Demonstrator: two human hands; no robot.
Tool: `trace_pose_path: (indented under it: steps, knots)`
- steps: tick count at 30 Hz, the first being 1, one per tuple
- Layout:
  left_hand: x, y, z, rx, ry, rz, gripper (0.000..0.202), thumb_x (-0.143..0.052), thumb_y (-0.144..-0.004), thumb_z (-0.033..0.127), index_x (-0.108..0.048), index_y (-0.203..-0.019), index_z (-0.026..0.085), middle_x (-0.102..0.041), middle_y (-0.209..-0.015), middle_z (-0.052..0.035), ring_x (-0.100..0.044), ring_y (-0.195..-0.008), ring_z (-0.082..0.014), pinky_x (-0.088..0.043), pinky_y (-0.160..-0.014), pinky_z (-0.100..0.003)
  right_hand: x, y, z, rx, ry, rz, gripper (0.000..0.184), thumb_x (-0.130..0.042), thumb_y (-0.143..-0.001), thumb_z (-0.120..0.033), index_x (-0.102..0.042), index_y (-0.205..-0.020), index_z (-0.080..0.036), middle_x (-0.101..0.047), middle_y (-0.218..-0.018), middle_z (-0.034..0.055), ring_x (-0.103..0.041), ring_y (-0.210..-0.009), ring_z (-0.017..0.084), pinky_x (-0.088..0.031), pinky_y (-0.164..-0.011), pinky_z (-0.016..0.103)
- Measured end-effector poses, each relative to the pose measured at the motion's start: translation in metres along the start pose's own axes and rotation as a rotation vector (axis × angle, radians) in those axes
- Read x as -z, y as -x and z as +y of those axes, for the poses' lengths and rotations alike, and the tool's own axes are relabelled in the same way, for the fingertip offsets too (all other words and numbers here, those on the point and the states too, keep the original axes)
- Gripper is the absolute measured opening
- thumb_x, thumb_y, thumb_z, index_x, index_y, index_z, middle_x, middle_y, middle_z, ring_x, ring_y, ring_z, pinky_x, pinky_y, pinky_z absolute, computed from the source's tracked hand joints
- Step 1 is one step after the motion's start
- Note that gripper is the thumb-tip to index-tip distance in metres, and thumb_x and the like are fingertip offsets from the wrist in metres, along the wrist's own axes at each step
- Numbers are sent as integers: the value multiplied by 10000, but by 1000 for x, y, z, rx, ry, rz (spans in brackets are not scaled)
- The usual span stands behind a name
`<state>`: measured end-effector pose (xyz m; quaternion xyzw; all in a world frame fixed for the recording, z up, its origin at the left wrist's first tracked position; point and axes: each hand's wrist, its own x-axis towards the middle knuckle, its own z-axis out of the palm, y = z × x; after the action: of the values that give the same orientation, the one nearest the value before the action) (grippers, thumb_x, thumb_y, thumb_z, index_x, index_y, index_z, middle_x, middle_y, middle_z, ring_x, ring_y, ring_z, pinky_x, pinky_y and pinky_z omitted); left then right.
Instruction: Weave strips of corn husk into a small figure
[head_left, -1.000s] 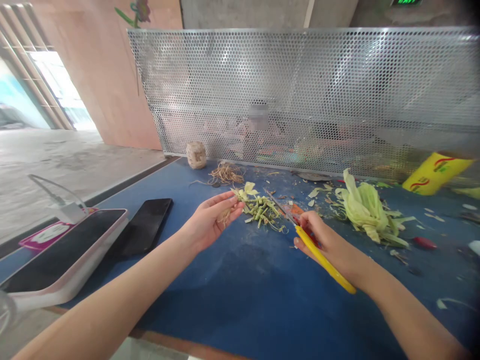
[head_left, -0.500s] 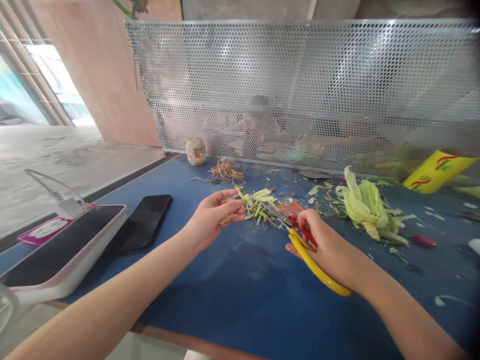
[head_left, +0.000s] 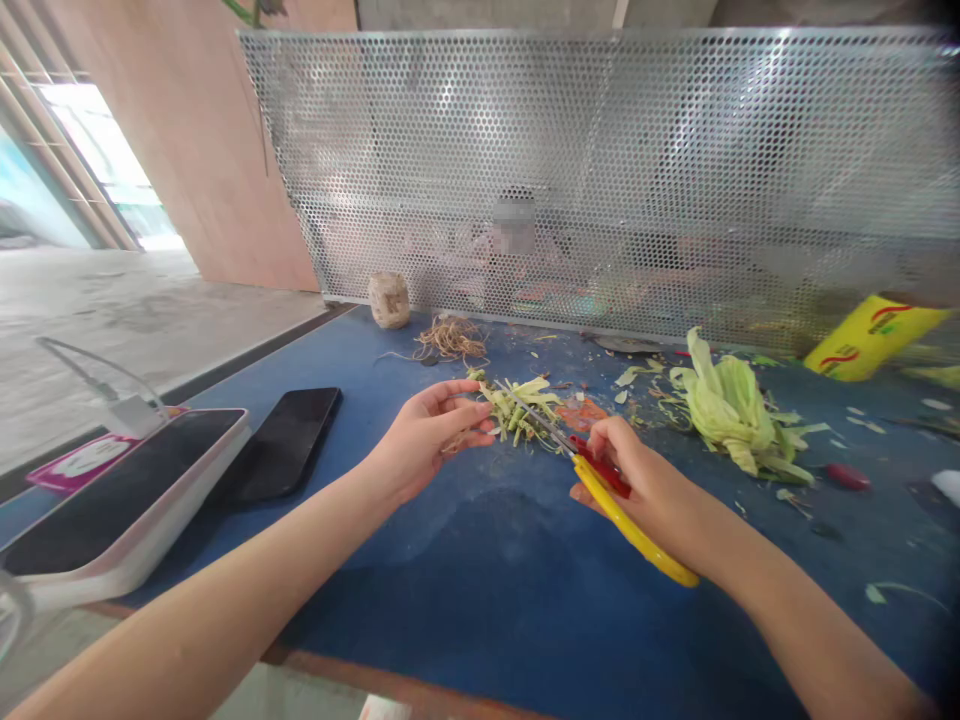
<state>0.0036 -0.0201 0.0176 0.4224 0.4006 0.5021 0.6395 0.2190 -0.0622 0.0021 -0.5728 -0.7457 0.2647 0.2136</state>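
My right hand (head_left: pixel 645 475) grips a pair of scissors (head_left: pixel 626 525) with one yellow and one red handle. Its blades point up and left, close to the fingertips of my left hand (head_left: pixel 435 430). Between that hand's thumb and fingers is a thin green plant stem (head_left: pixel 487 388), largely covered by the fingers. A small heap of cut green stalks (head_left: pixel 523 420) lies just behind the blades, so where the held stem ends and the heap begins is hard to make out.
On the blue table (head_left: pixel 465 580) lie a black phone (head_left: pixel 289 445), a pale-cased device with a cable (head_left: pixel 127 500), a bundle of brown string (head_left: pixel 452 338), a twine roll (head_left: pixel 388 300), a pale green leafy bunch (head_left: pixel 731 410) and a yellow tube (head_left: pixel 874 338). A perforated metal screen (head_left: pixel 585 130) stands behind.
The scissor blades have closed somewhat, their handles coming nearer together. Both hands stay almost in place; the whole view has shifted slightly.
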Motion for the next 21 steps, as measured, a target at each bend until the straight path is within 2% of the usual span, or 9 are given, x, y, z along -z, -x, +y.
trace_pose_path:
  steps: [6, 12, 21]
  knots:
    - [-1, 1, 0, 2, -6, 3, 208, -630, -687, 48, -563, -871, 118, -604, -548, 22, -592, -518, -86, -530, -534, -185, 0, -3, 5, -19, -13, -9, 318, -487, -753, -470, -291, -804, -225, -392, -635, -62, -376, -516, 91, -327, -511, 225]
    - [-2, 1, 0, 14, -15, -13, 199, -604, -710, 42, -553, -888, 114, -603, -547, 18, -589, -518, -85, -532, -529, -184, -5, -6, 13, 21, -128, -49, 328, -518, -746, -443, -289, -839, -227, -425, -677, -52, -369, -532, 86, -352, -537, 231]
    - [-1, 2, 0, 13, 2, 1, 219, -645, -669, 52, -574, -866, 115, -612, -547, 16, -591, -512, -90, -526, -535, -194, -3, -3, 3, 11, -182, -68, 310, -536, -750, -405, -307, -860, -228, -402, -652, -57, -383, -546, 90, -347, -519, 219]
